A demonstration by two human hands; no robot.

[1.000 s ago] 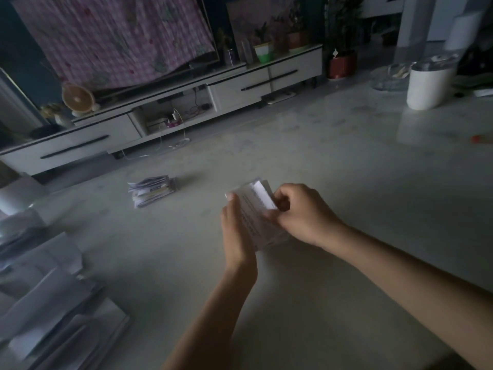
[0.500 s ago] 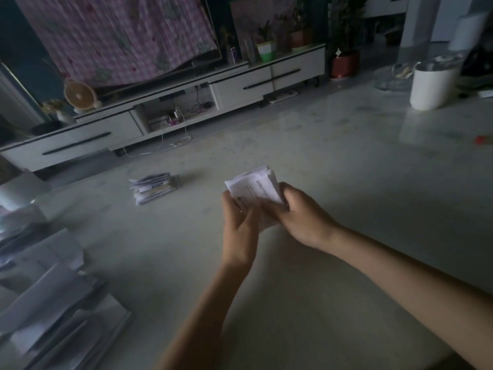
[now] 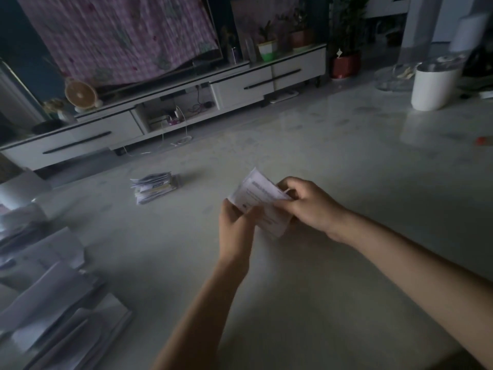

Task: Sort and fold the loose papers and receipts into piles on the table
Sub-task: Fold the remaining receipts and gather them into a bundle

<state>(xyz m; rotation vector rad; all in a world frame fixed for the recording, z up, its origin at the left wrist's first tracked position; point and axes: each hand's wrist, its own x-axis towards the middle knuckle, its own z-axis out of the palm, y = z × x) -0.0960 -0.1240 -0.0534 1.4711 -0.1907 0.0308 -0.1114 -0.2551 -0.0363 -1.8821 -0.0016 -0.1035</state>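
Both hands (image 3: pixel 236 225) (image 3: pixel 309 206) on white printed receipt (image 3: pixel 257 198)

Table (image 3: pixel 333 169) count: one held receipt (image 3: pixel 256 194); one folded pile (image 3: pixel 153 186) toward the far edge; one loose paper heap (image 3: pixel 53 303), left edge; one white canister (image 3: pixel 433 86), far right corner

I have a single view, from the wide-angle camera on my head. It faces forward and down across the pale table (image 3: pixel 346 182). My forearms come in from the bottom edge. My left hand (image 3: pixel 234 225) and right hand (image 3: pixel 312 206) meet on a folded paper (image 3: pixel 258 198) just right of centre, close beneath the lens. The loose papers (image 3: pixel 53 303) fill the lower left corner, nearer still and blurred. Beyond the table's far edge, the TV cabinet (image 3: pixel 160 116) crosses the upper left, and a white canister (image 3: pixel 433 86) stands at the upper right. The picture is dim.
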